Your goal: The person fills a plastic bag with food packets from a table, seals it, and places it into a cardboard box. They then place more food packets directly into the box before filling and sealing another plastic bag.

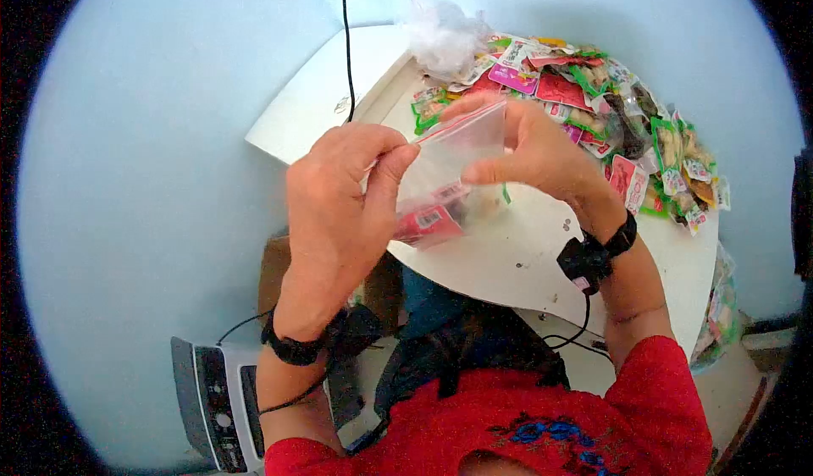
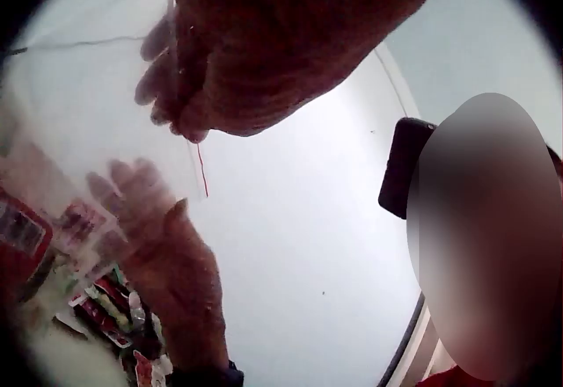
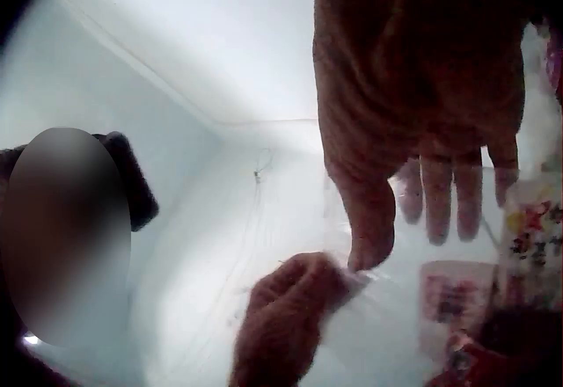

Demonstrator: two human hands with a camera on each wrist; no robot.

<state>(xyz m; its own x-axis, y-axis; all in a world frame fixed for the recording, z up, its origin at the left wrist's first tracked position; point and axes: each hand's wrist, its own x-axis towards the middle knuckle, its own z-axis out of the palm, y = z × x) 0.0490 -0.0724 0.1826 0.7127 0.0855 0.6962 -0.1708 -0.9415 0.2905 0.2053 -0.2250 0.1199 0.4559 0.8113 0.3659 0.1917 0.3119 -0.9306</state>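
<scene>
A clear zip bag (image 1: pixel 470 147) with a red line along its mouth hangs over the table edge, tilted. Inside it, low down, lie a red packet (image 1: pixel 430 220) with a white label and other small packets, blurred through the plastic. My left hand (image 1: pixel 345 190) pinches the bag's mouth at one end between thumb and fingers. At the other end my right hand (image 1: pixel 546 150) lies against the bag, thumb on the near side and fingers behind. In the right wrist view those fingers (image 3: pixel 437 193) look straight and spread through the plastic.
A white table (image 1: pixel 508 260) curves in front of me. Many colourful snack packets (image 1: pixel 563 95) are heaped at its back and right, beside a crumpled clear plastic bag (image 1: pixel 445 35). A cardboard box (image 1: pixel 275 277) stands below left, near a white and grey appliance (image 1: pixel 222 408). A black cable (image 1: pixel 345 44) hangs down.
</scene>
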